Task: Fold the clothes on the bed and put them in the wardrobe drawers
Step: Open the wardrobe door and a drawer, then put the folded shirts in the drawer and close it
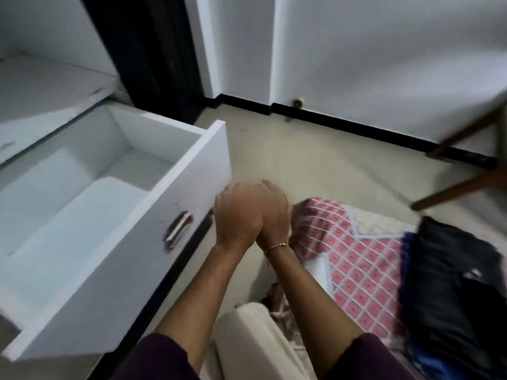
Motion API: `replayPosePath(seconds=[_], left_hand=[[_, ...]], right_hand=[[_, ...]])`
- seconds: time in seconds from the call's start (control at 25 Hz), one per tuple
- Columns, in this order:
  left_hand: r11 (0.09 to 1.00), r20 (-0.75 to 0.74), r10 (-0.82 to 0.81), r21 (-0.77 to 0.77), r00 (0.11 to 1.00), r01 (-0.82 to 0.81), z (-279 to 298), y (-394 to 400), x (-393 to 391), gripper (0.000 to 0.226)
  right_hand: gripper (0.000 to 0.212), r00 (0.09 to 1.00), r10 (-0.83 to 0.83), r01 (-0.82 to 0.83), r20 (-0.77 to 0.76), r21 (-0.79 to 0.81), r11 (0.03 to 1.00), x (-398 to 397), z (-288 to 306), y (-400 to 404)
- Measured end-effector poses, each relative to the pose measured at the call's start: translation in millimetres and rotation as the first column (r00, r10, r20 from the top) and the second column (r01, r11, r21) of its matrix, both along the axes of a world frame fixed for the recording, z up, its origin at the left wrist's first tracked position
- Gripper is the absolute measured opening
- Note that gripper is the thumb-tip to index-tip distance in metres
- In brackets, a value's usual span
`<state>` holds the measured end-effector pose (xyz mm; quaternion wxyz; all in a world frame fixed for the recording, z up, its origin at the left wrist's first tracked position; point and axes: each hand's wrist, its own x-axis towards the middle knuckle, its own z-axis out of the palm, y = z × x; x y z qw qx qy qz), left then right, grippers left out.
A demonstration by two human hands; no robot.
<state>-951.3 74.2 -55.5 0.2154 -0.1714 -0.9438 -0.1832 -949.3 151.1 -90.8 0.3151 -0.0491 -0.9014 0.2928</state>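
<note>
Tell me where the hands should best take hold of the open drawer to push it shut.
Probably on the drawer front, near the metal handle, coming from the floor side and pushing toward the wardrobe. The front panel is broad, flat and faces outward, and the handle sits about mid-panel, so pressing there should drive the drawer in evenly. Both the left hand and right hand hover just beside it.
</note>
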Motion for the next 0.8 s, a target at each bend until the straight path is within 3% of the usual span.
replayPosePath(seconds=[0.16,0.32,0.56,0.8], left_hand=[[0.974,0.006,-0.213,0.076,0.977,0.212,-30,90,14,0.036],[0.926,0.228,-0.333,0.263,0.915,0.271,-61,181,78,0.037],[0.901,0.603,-0.394,0.403,0.694,0.162,-66,260,140,0.028],[0.87,0.763,-0.426,0.494,0.486,-0.012,-79,288,154,0.038]], right_hand=[[0.034,0.974,-0.209,0.211,0.086,-0.006,0.978,34,-18,86],[0.028,0.901,-0.405,0.396,0.152,0.09,0.914,113,-45,171],[0.032,0.696,-0.646,0.657,0.313,0.084,0.749,202,-37,256],[0.043,0.548,-0.646,0.741,0.531,0.052,0.67,242,-50,298]])
